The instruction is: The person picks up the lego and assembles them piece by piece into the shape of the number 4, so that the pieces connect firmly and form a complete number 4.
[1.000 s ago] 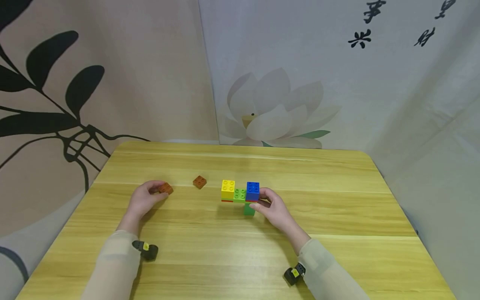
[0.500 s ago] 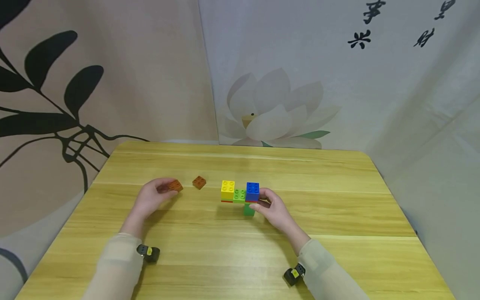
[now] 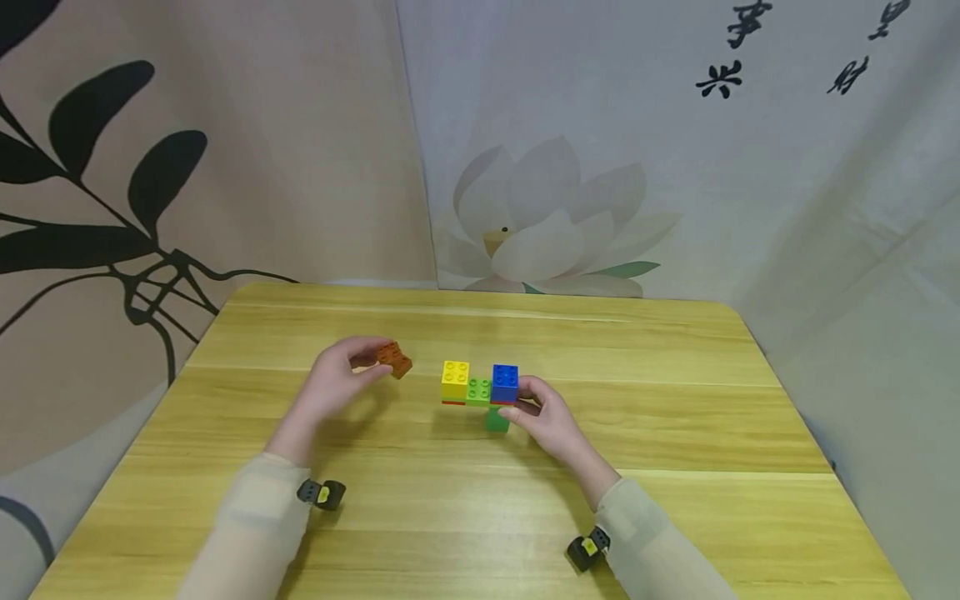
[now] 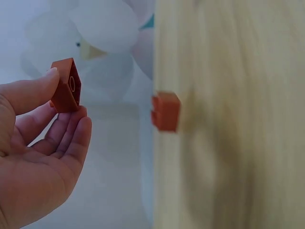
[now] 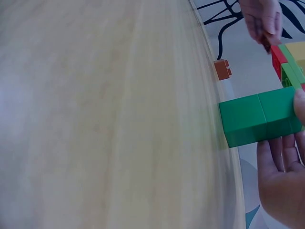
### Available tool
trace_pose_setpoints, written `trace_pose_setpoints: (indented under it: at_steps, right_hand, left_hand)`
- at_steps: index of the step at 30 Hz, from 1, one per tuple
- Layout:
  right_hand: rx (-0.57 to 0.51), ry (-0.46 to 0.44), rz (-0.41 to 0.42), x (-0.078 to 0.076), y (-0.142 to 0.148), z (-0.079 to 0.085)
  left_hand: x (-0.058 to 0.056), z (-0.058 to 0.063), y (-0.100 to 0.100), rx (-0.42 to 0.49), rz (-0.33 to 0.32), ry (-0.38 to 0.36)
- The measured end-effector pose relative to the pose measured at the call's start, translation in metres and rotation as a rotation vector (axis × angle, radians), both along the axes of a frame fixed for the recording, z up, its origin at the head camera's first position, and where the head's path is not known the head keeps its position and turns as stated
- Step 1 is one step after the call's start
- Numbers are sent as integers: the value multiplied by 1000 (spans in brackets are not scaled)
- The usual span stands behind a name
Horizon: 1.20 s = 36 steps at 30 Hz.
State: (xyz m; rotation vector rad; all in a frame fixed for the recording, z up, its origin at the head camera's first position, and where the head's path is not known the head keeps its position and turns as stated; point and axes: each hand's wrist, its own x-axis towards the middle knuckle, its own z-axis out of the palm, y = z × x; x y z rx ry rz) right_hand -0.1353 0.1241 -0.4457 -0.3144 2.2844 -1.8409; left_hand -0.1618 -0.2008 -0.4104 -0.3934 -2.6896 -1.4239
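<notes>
Between thumb and fingers, my left hand (image 3: 341, 379) pinches a brown toy building brick (image 4: 66, 88) above the table. A second brown brick (image 4: 167, 112) rests on the tabletop; from the head view the held one partly overlaps it. My right hand (image 3: 551, 421) grips the right side of a joined brick build. On that build's top sit a yellow brick (image 3: 455, 380), a lime-green brick (image 3: 479, 392) and a blue brick (image 3: 505, 382). Thin red parts show beneath the yellow and blue. Stacked green bricks (image 5: 257, 117) form its lower column, near my right fingers.
The wooden table (image 3: 637, 375) extends around both hands. Behind its far edge hangs a cloth backdrop (image 3: 337, 167) printed with leaves, a lotus and dark characters. A small black camera (image 3: 322, 494) is worn on the left wrist, another black camera (image 3: 588, 550) on the right.
My left hand has carried its brown brick rightward and slightly away, from left of the second brown brick to over it. The right hand and the build have hardly moved.
</notes>
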Motion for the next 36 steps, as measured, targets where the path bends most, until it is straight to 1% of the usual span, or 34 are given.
trace_pose_setpoints:
  at_steps: [4, 5, 11, 16, 24, 29, 33, 36]
  right_hand:
    - [-6, -1, -12, -7, 2, -17]
    - [-10, 0, -13, -7, 2, -20]
    - [-30, 13, -3, -8, 3, -23]
    - [-32, 28, -1, -8, 4, -24]
    - [-16, 16, -7, -10, 3, -23]
    - [-30, 30, 2, -11, 3, -24]
    - [-39, 33, 14, -10, 4, -24]
    - [-45, 32, 26, -10, 6, -24]
  left_hand:
    - [-1, 12, 17, 22, -28, 27]
    - [-1, 15, 21, 25, -36, 34]
    - [1, 33, 45, 32, -90, 89]
    - [1, 43, 63, 22, -141, 136]
    - [1, 51, 88, -31, -211, 181]
    - [2, 54, 103, -71, -264, 209]
    - [4, 54, 111, -83, -299, 214]
    - [4, 53, 117, -97, -314, 223]
